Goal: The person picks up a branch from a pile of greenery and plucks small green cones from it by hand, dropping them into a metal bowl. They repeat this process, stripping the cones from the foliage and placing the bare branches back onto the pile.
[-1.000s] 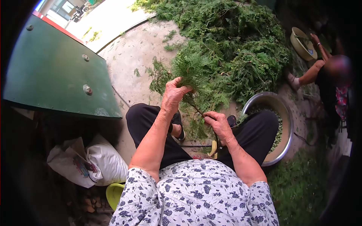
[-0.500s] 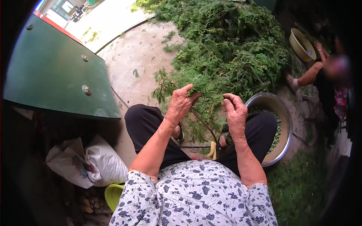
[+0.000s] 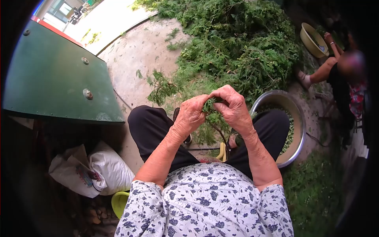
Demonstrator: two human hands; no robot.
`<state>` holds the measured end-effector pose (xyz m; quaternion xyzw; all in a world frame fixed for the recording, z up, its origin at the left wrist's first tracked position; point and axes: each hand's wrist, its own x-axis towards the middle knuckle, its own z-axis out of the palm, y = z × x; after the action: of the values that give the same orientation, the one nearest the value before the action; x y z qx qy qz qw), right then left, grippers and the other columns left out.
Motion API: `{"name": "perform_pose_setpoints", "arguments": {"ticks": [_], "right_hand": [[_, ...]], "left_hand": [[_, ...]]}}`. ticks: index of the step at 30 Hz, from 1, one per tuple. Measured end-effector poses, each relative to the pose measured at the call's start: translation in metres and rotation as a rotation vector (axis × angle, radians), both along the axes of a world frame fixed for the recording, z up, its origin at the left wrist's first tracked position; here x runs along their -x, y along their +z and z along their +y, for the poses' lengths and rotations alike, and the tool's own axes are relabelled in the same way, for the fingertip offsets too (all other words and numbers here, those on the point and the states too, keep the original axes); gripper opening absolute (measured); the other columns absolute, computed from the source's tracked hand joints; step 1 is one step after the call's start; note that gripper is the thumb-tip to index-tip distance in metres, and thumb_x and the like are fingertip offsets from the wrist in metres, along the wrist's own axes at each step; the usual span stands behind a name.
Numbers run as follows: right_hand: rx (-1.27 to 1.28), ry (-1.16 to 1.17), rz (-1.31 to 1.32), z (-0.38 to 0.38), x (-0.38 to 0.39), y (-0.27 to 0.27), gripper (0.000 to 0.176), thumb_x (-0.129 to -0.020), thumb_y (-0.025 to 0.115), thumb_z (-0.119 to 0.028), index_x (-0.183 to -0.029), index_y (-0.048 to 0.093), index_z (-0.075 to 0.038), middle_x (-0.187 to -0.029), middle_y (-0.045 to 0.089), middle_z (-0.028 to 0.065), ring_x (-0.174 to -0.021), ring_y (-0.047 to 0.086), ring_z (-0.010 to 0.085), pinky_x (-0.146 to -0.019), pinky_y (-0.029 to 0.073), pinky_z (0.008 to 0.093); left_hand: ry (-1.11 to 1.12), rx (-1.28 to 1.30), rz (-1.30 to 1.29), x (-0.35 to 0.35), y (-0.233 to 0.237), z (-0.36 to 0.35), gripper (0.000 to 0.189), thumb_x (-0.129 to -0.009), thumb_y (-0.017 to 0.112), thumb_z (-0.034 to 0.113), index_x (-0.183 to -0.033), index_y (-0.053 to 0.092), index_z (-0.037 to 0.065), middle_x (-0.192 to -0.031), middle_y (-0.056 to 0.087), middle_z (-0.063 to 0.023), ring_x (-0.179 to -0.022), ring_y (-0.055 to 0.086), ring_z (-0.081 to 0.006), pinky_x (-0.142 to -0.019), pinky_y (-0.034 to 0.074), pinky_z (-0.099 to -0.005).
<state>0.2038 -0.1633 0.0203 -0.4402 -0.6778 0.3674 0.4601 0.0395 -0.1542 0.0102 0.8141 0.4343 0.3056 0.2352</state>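
Note:
My left hand (image 3: 191, 114) is closed around an evergreen branch (image 3: 209, 104) with flat, scaly green sprays. Its brown stem slants down between my knees, and some foliage sticks out to the left. Against the same sprig, my right hand (image 3: 233, 107) is closed, thumb and fingers pinching at the greenery close to the left fingertips. Whether a small cone lies between those fingers is hidden. By my right knee stands a wide metal basin (image 3: 299, 114), with many small green cones (image 3: 290, 134) in it, partly covered by my leg.
A big heap of cut evergreen branches (image 3: 237, 47) lies ahead. On the left are a green metal panel (image 3: 55, 75), a white sack (image 3: 110, 170) and a lime-green bowl (image 3: 119, 203). Another person's leg (image 3: 321, 73) and a yellowish basin (image 3: 307, 39) are at the right.
My right hand has moved left and up from beside the basin to meet the left hand at the sprig. The view has shifted slightly.

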Motion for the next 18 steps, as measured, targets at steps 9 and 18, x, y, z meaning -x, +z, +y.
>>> {"name": "perform_pose_setpoints", "arguments": {"ticks": [9,18], "right_hand": [[0.584,0.089,0.509,-0.009,-0.006,-0.007,0.012,-0.079,0.061,-0.003,-0.090,0.056,-0.001,-0.081,0.057,0.0037,-0.067,0.057,0.0098,-0.055,0.045,0.0199],[0.600,0.138,0.970,-0.007,-0.019,-0.002,0.014,-0.083,0.059,-0.006,-0.096,0.056,-0.002,-0.080,0.057,0.0036,-0.067,0.055,0.0100,-0.057,0.045,0.0198]], "left_hand": [[-0.037,0.311,-0.199,0.005,0.003,-0.008,0.026,-0.071,0.063,0.002,-0.097,0.059,-0.001,-0.084,0.063,-0.0161,-0.078,0.061,-0.0257,-0.069,0.048,-0.0303],[0.024,0.260,-0.329,0.005,-0.003,-0.016,0.025,-0.074,0.069,0.007,-0.096,0.061,-0.002,-0.078,0.064,-0.0102,-0.071,0.058,-0.0126,-0.065,0.046,-0.0259]]}}
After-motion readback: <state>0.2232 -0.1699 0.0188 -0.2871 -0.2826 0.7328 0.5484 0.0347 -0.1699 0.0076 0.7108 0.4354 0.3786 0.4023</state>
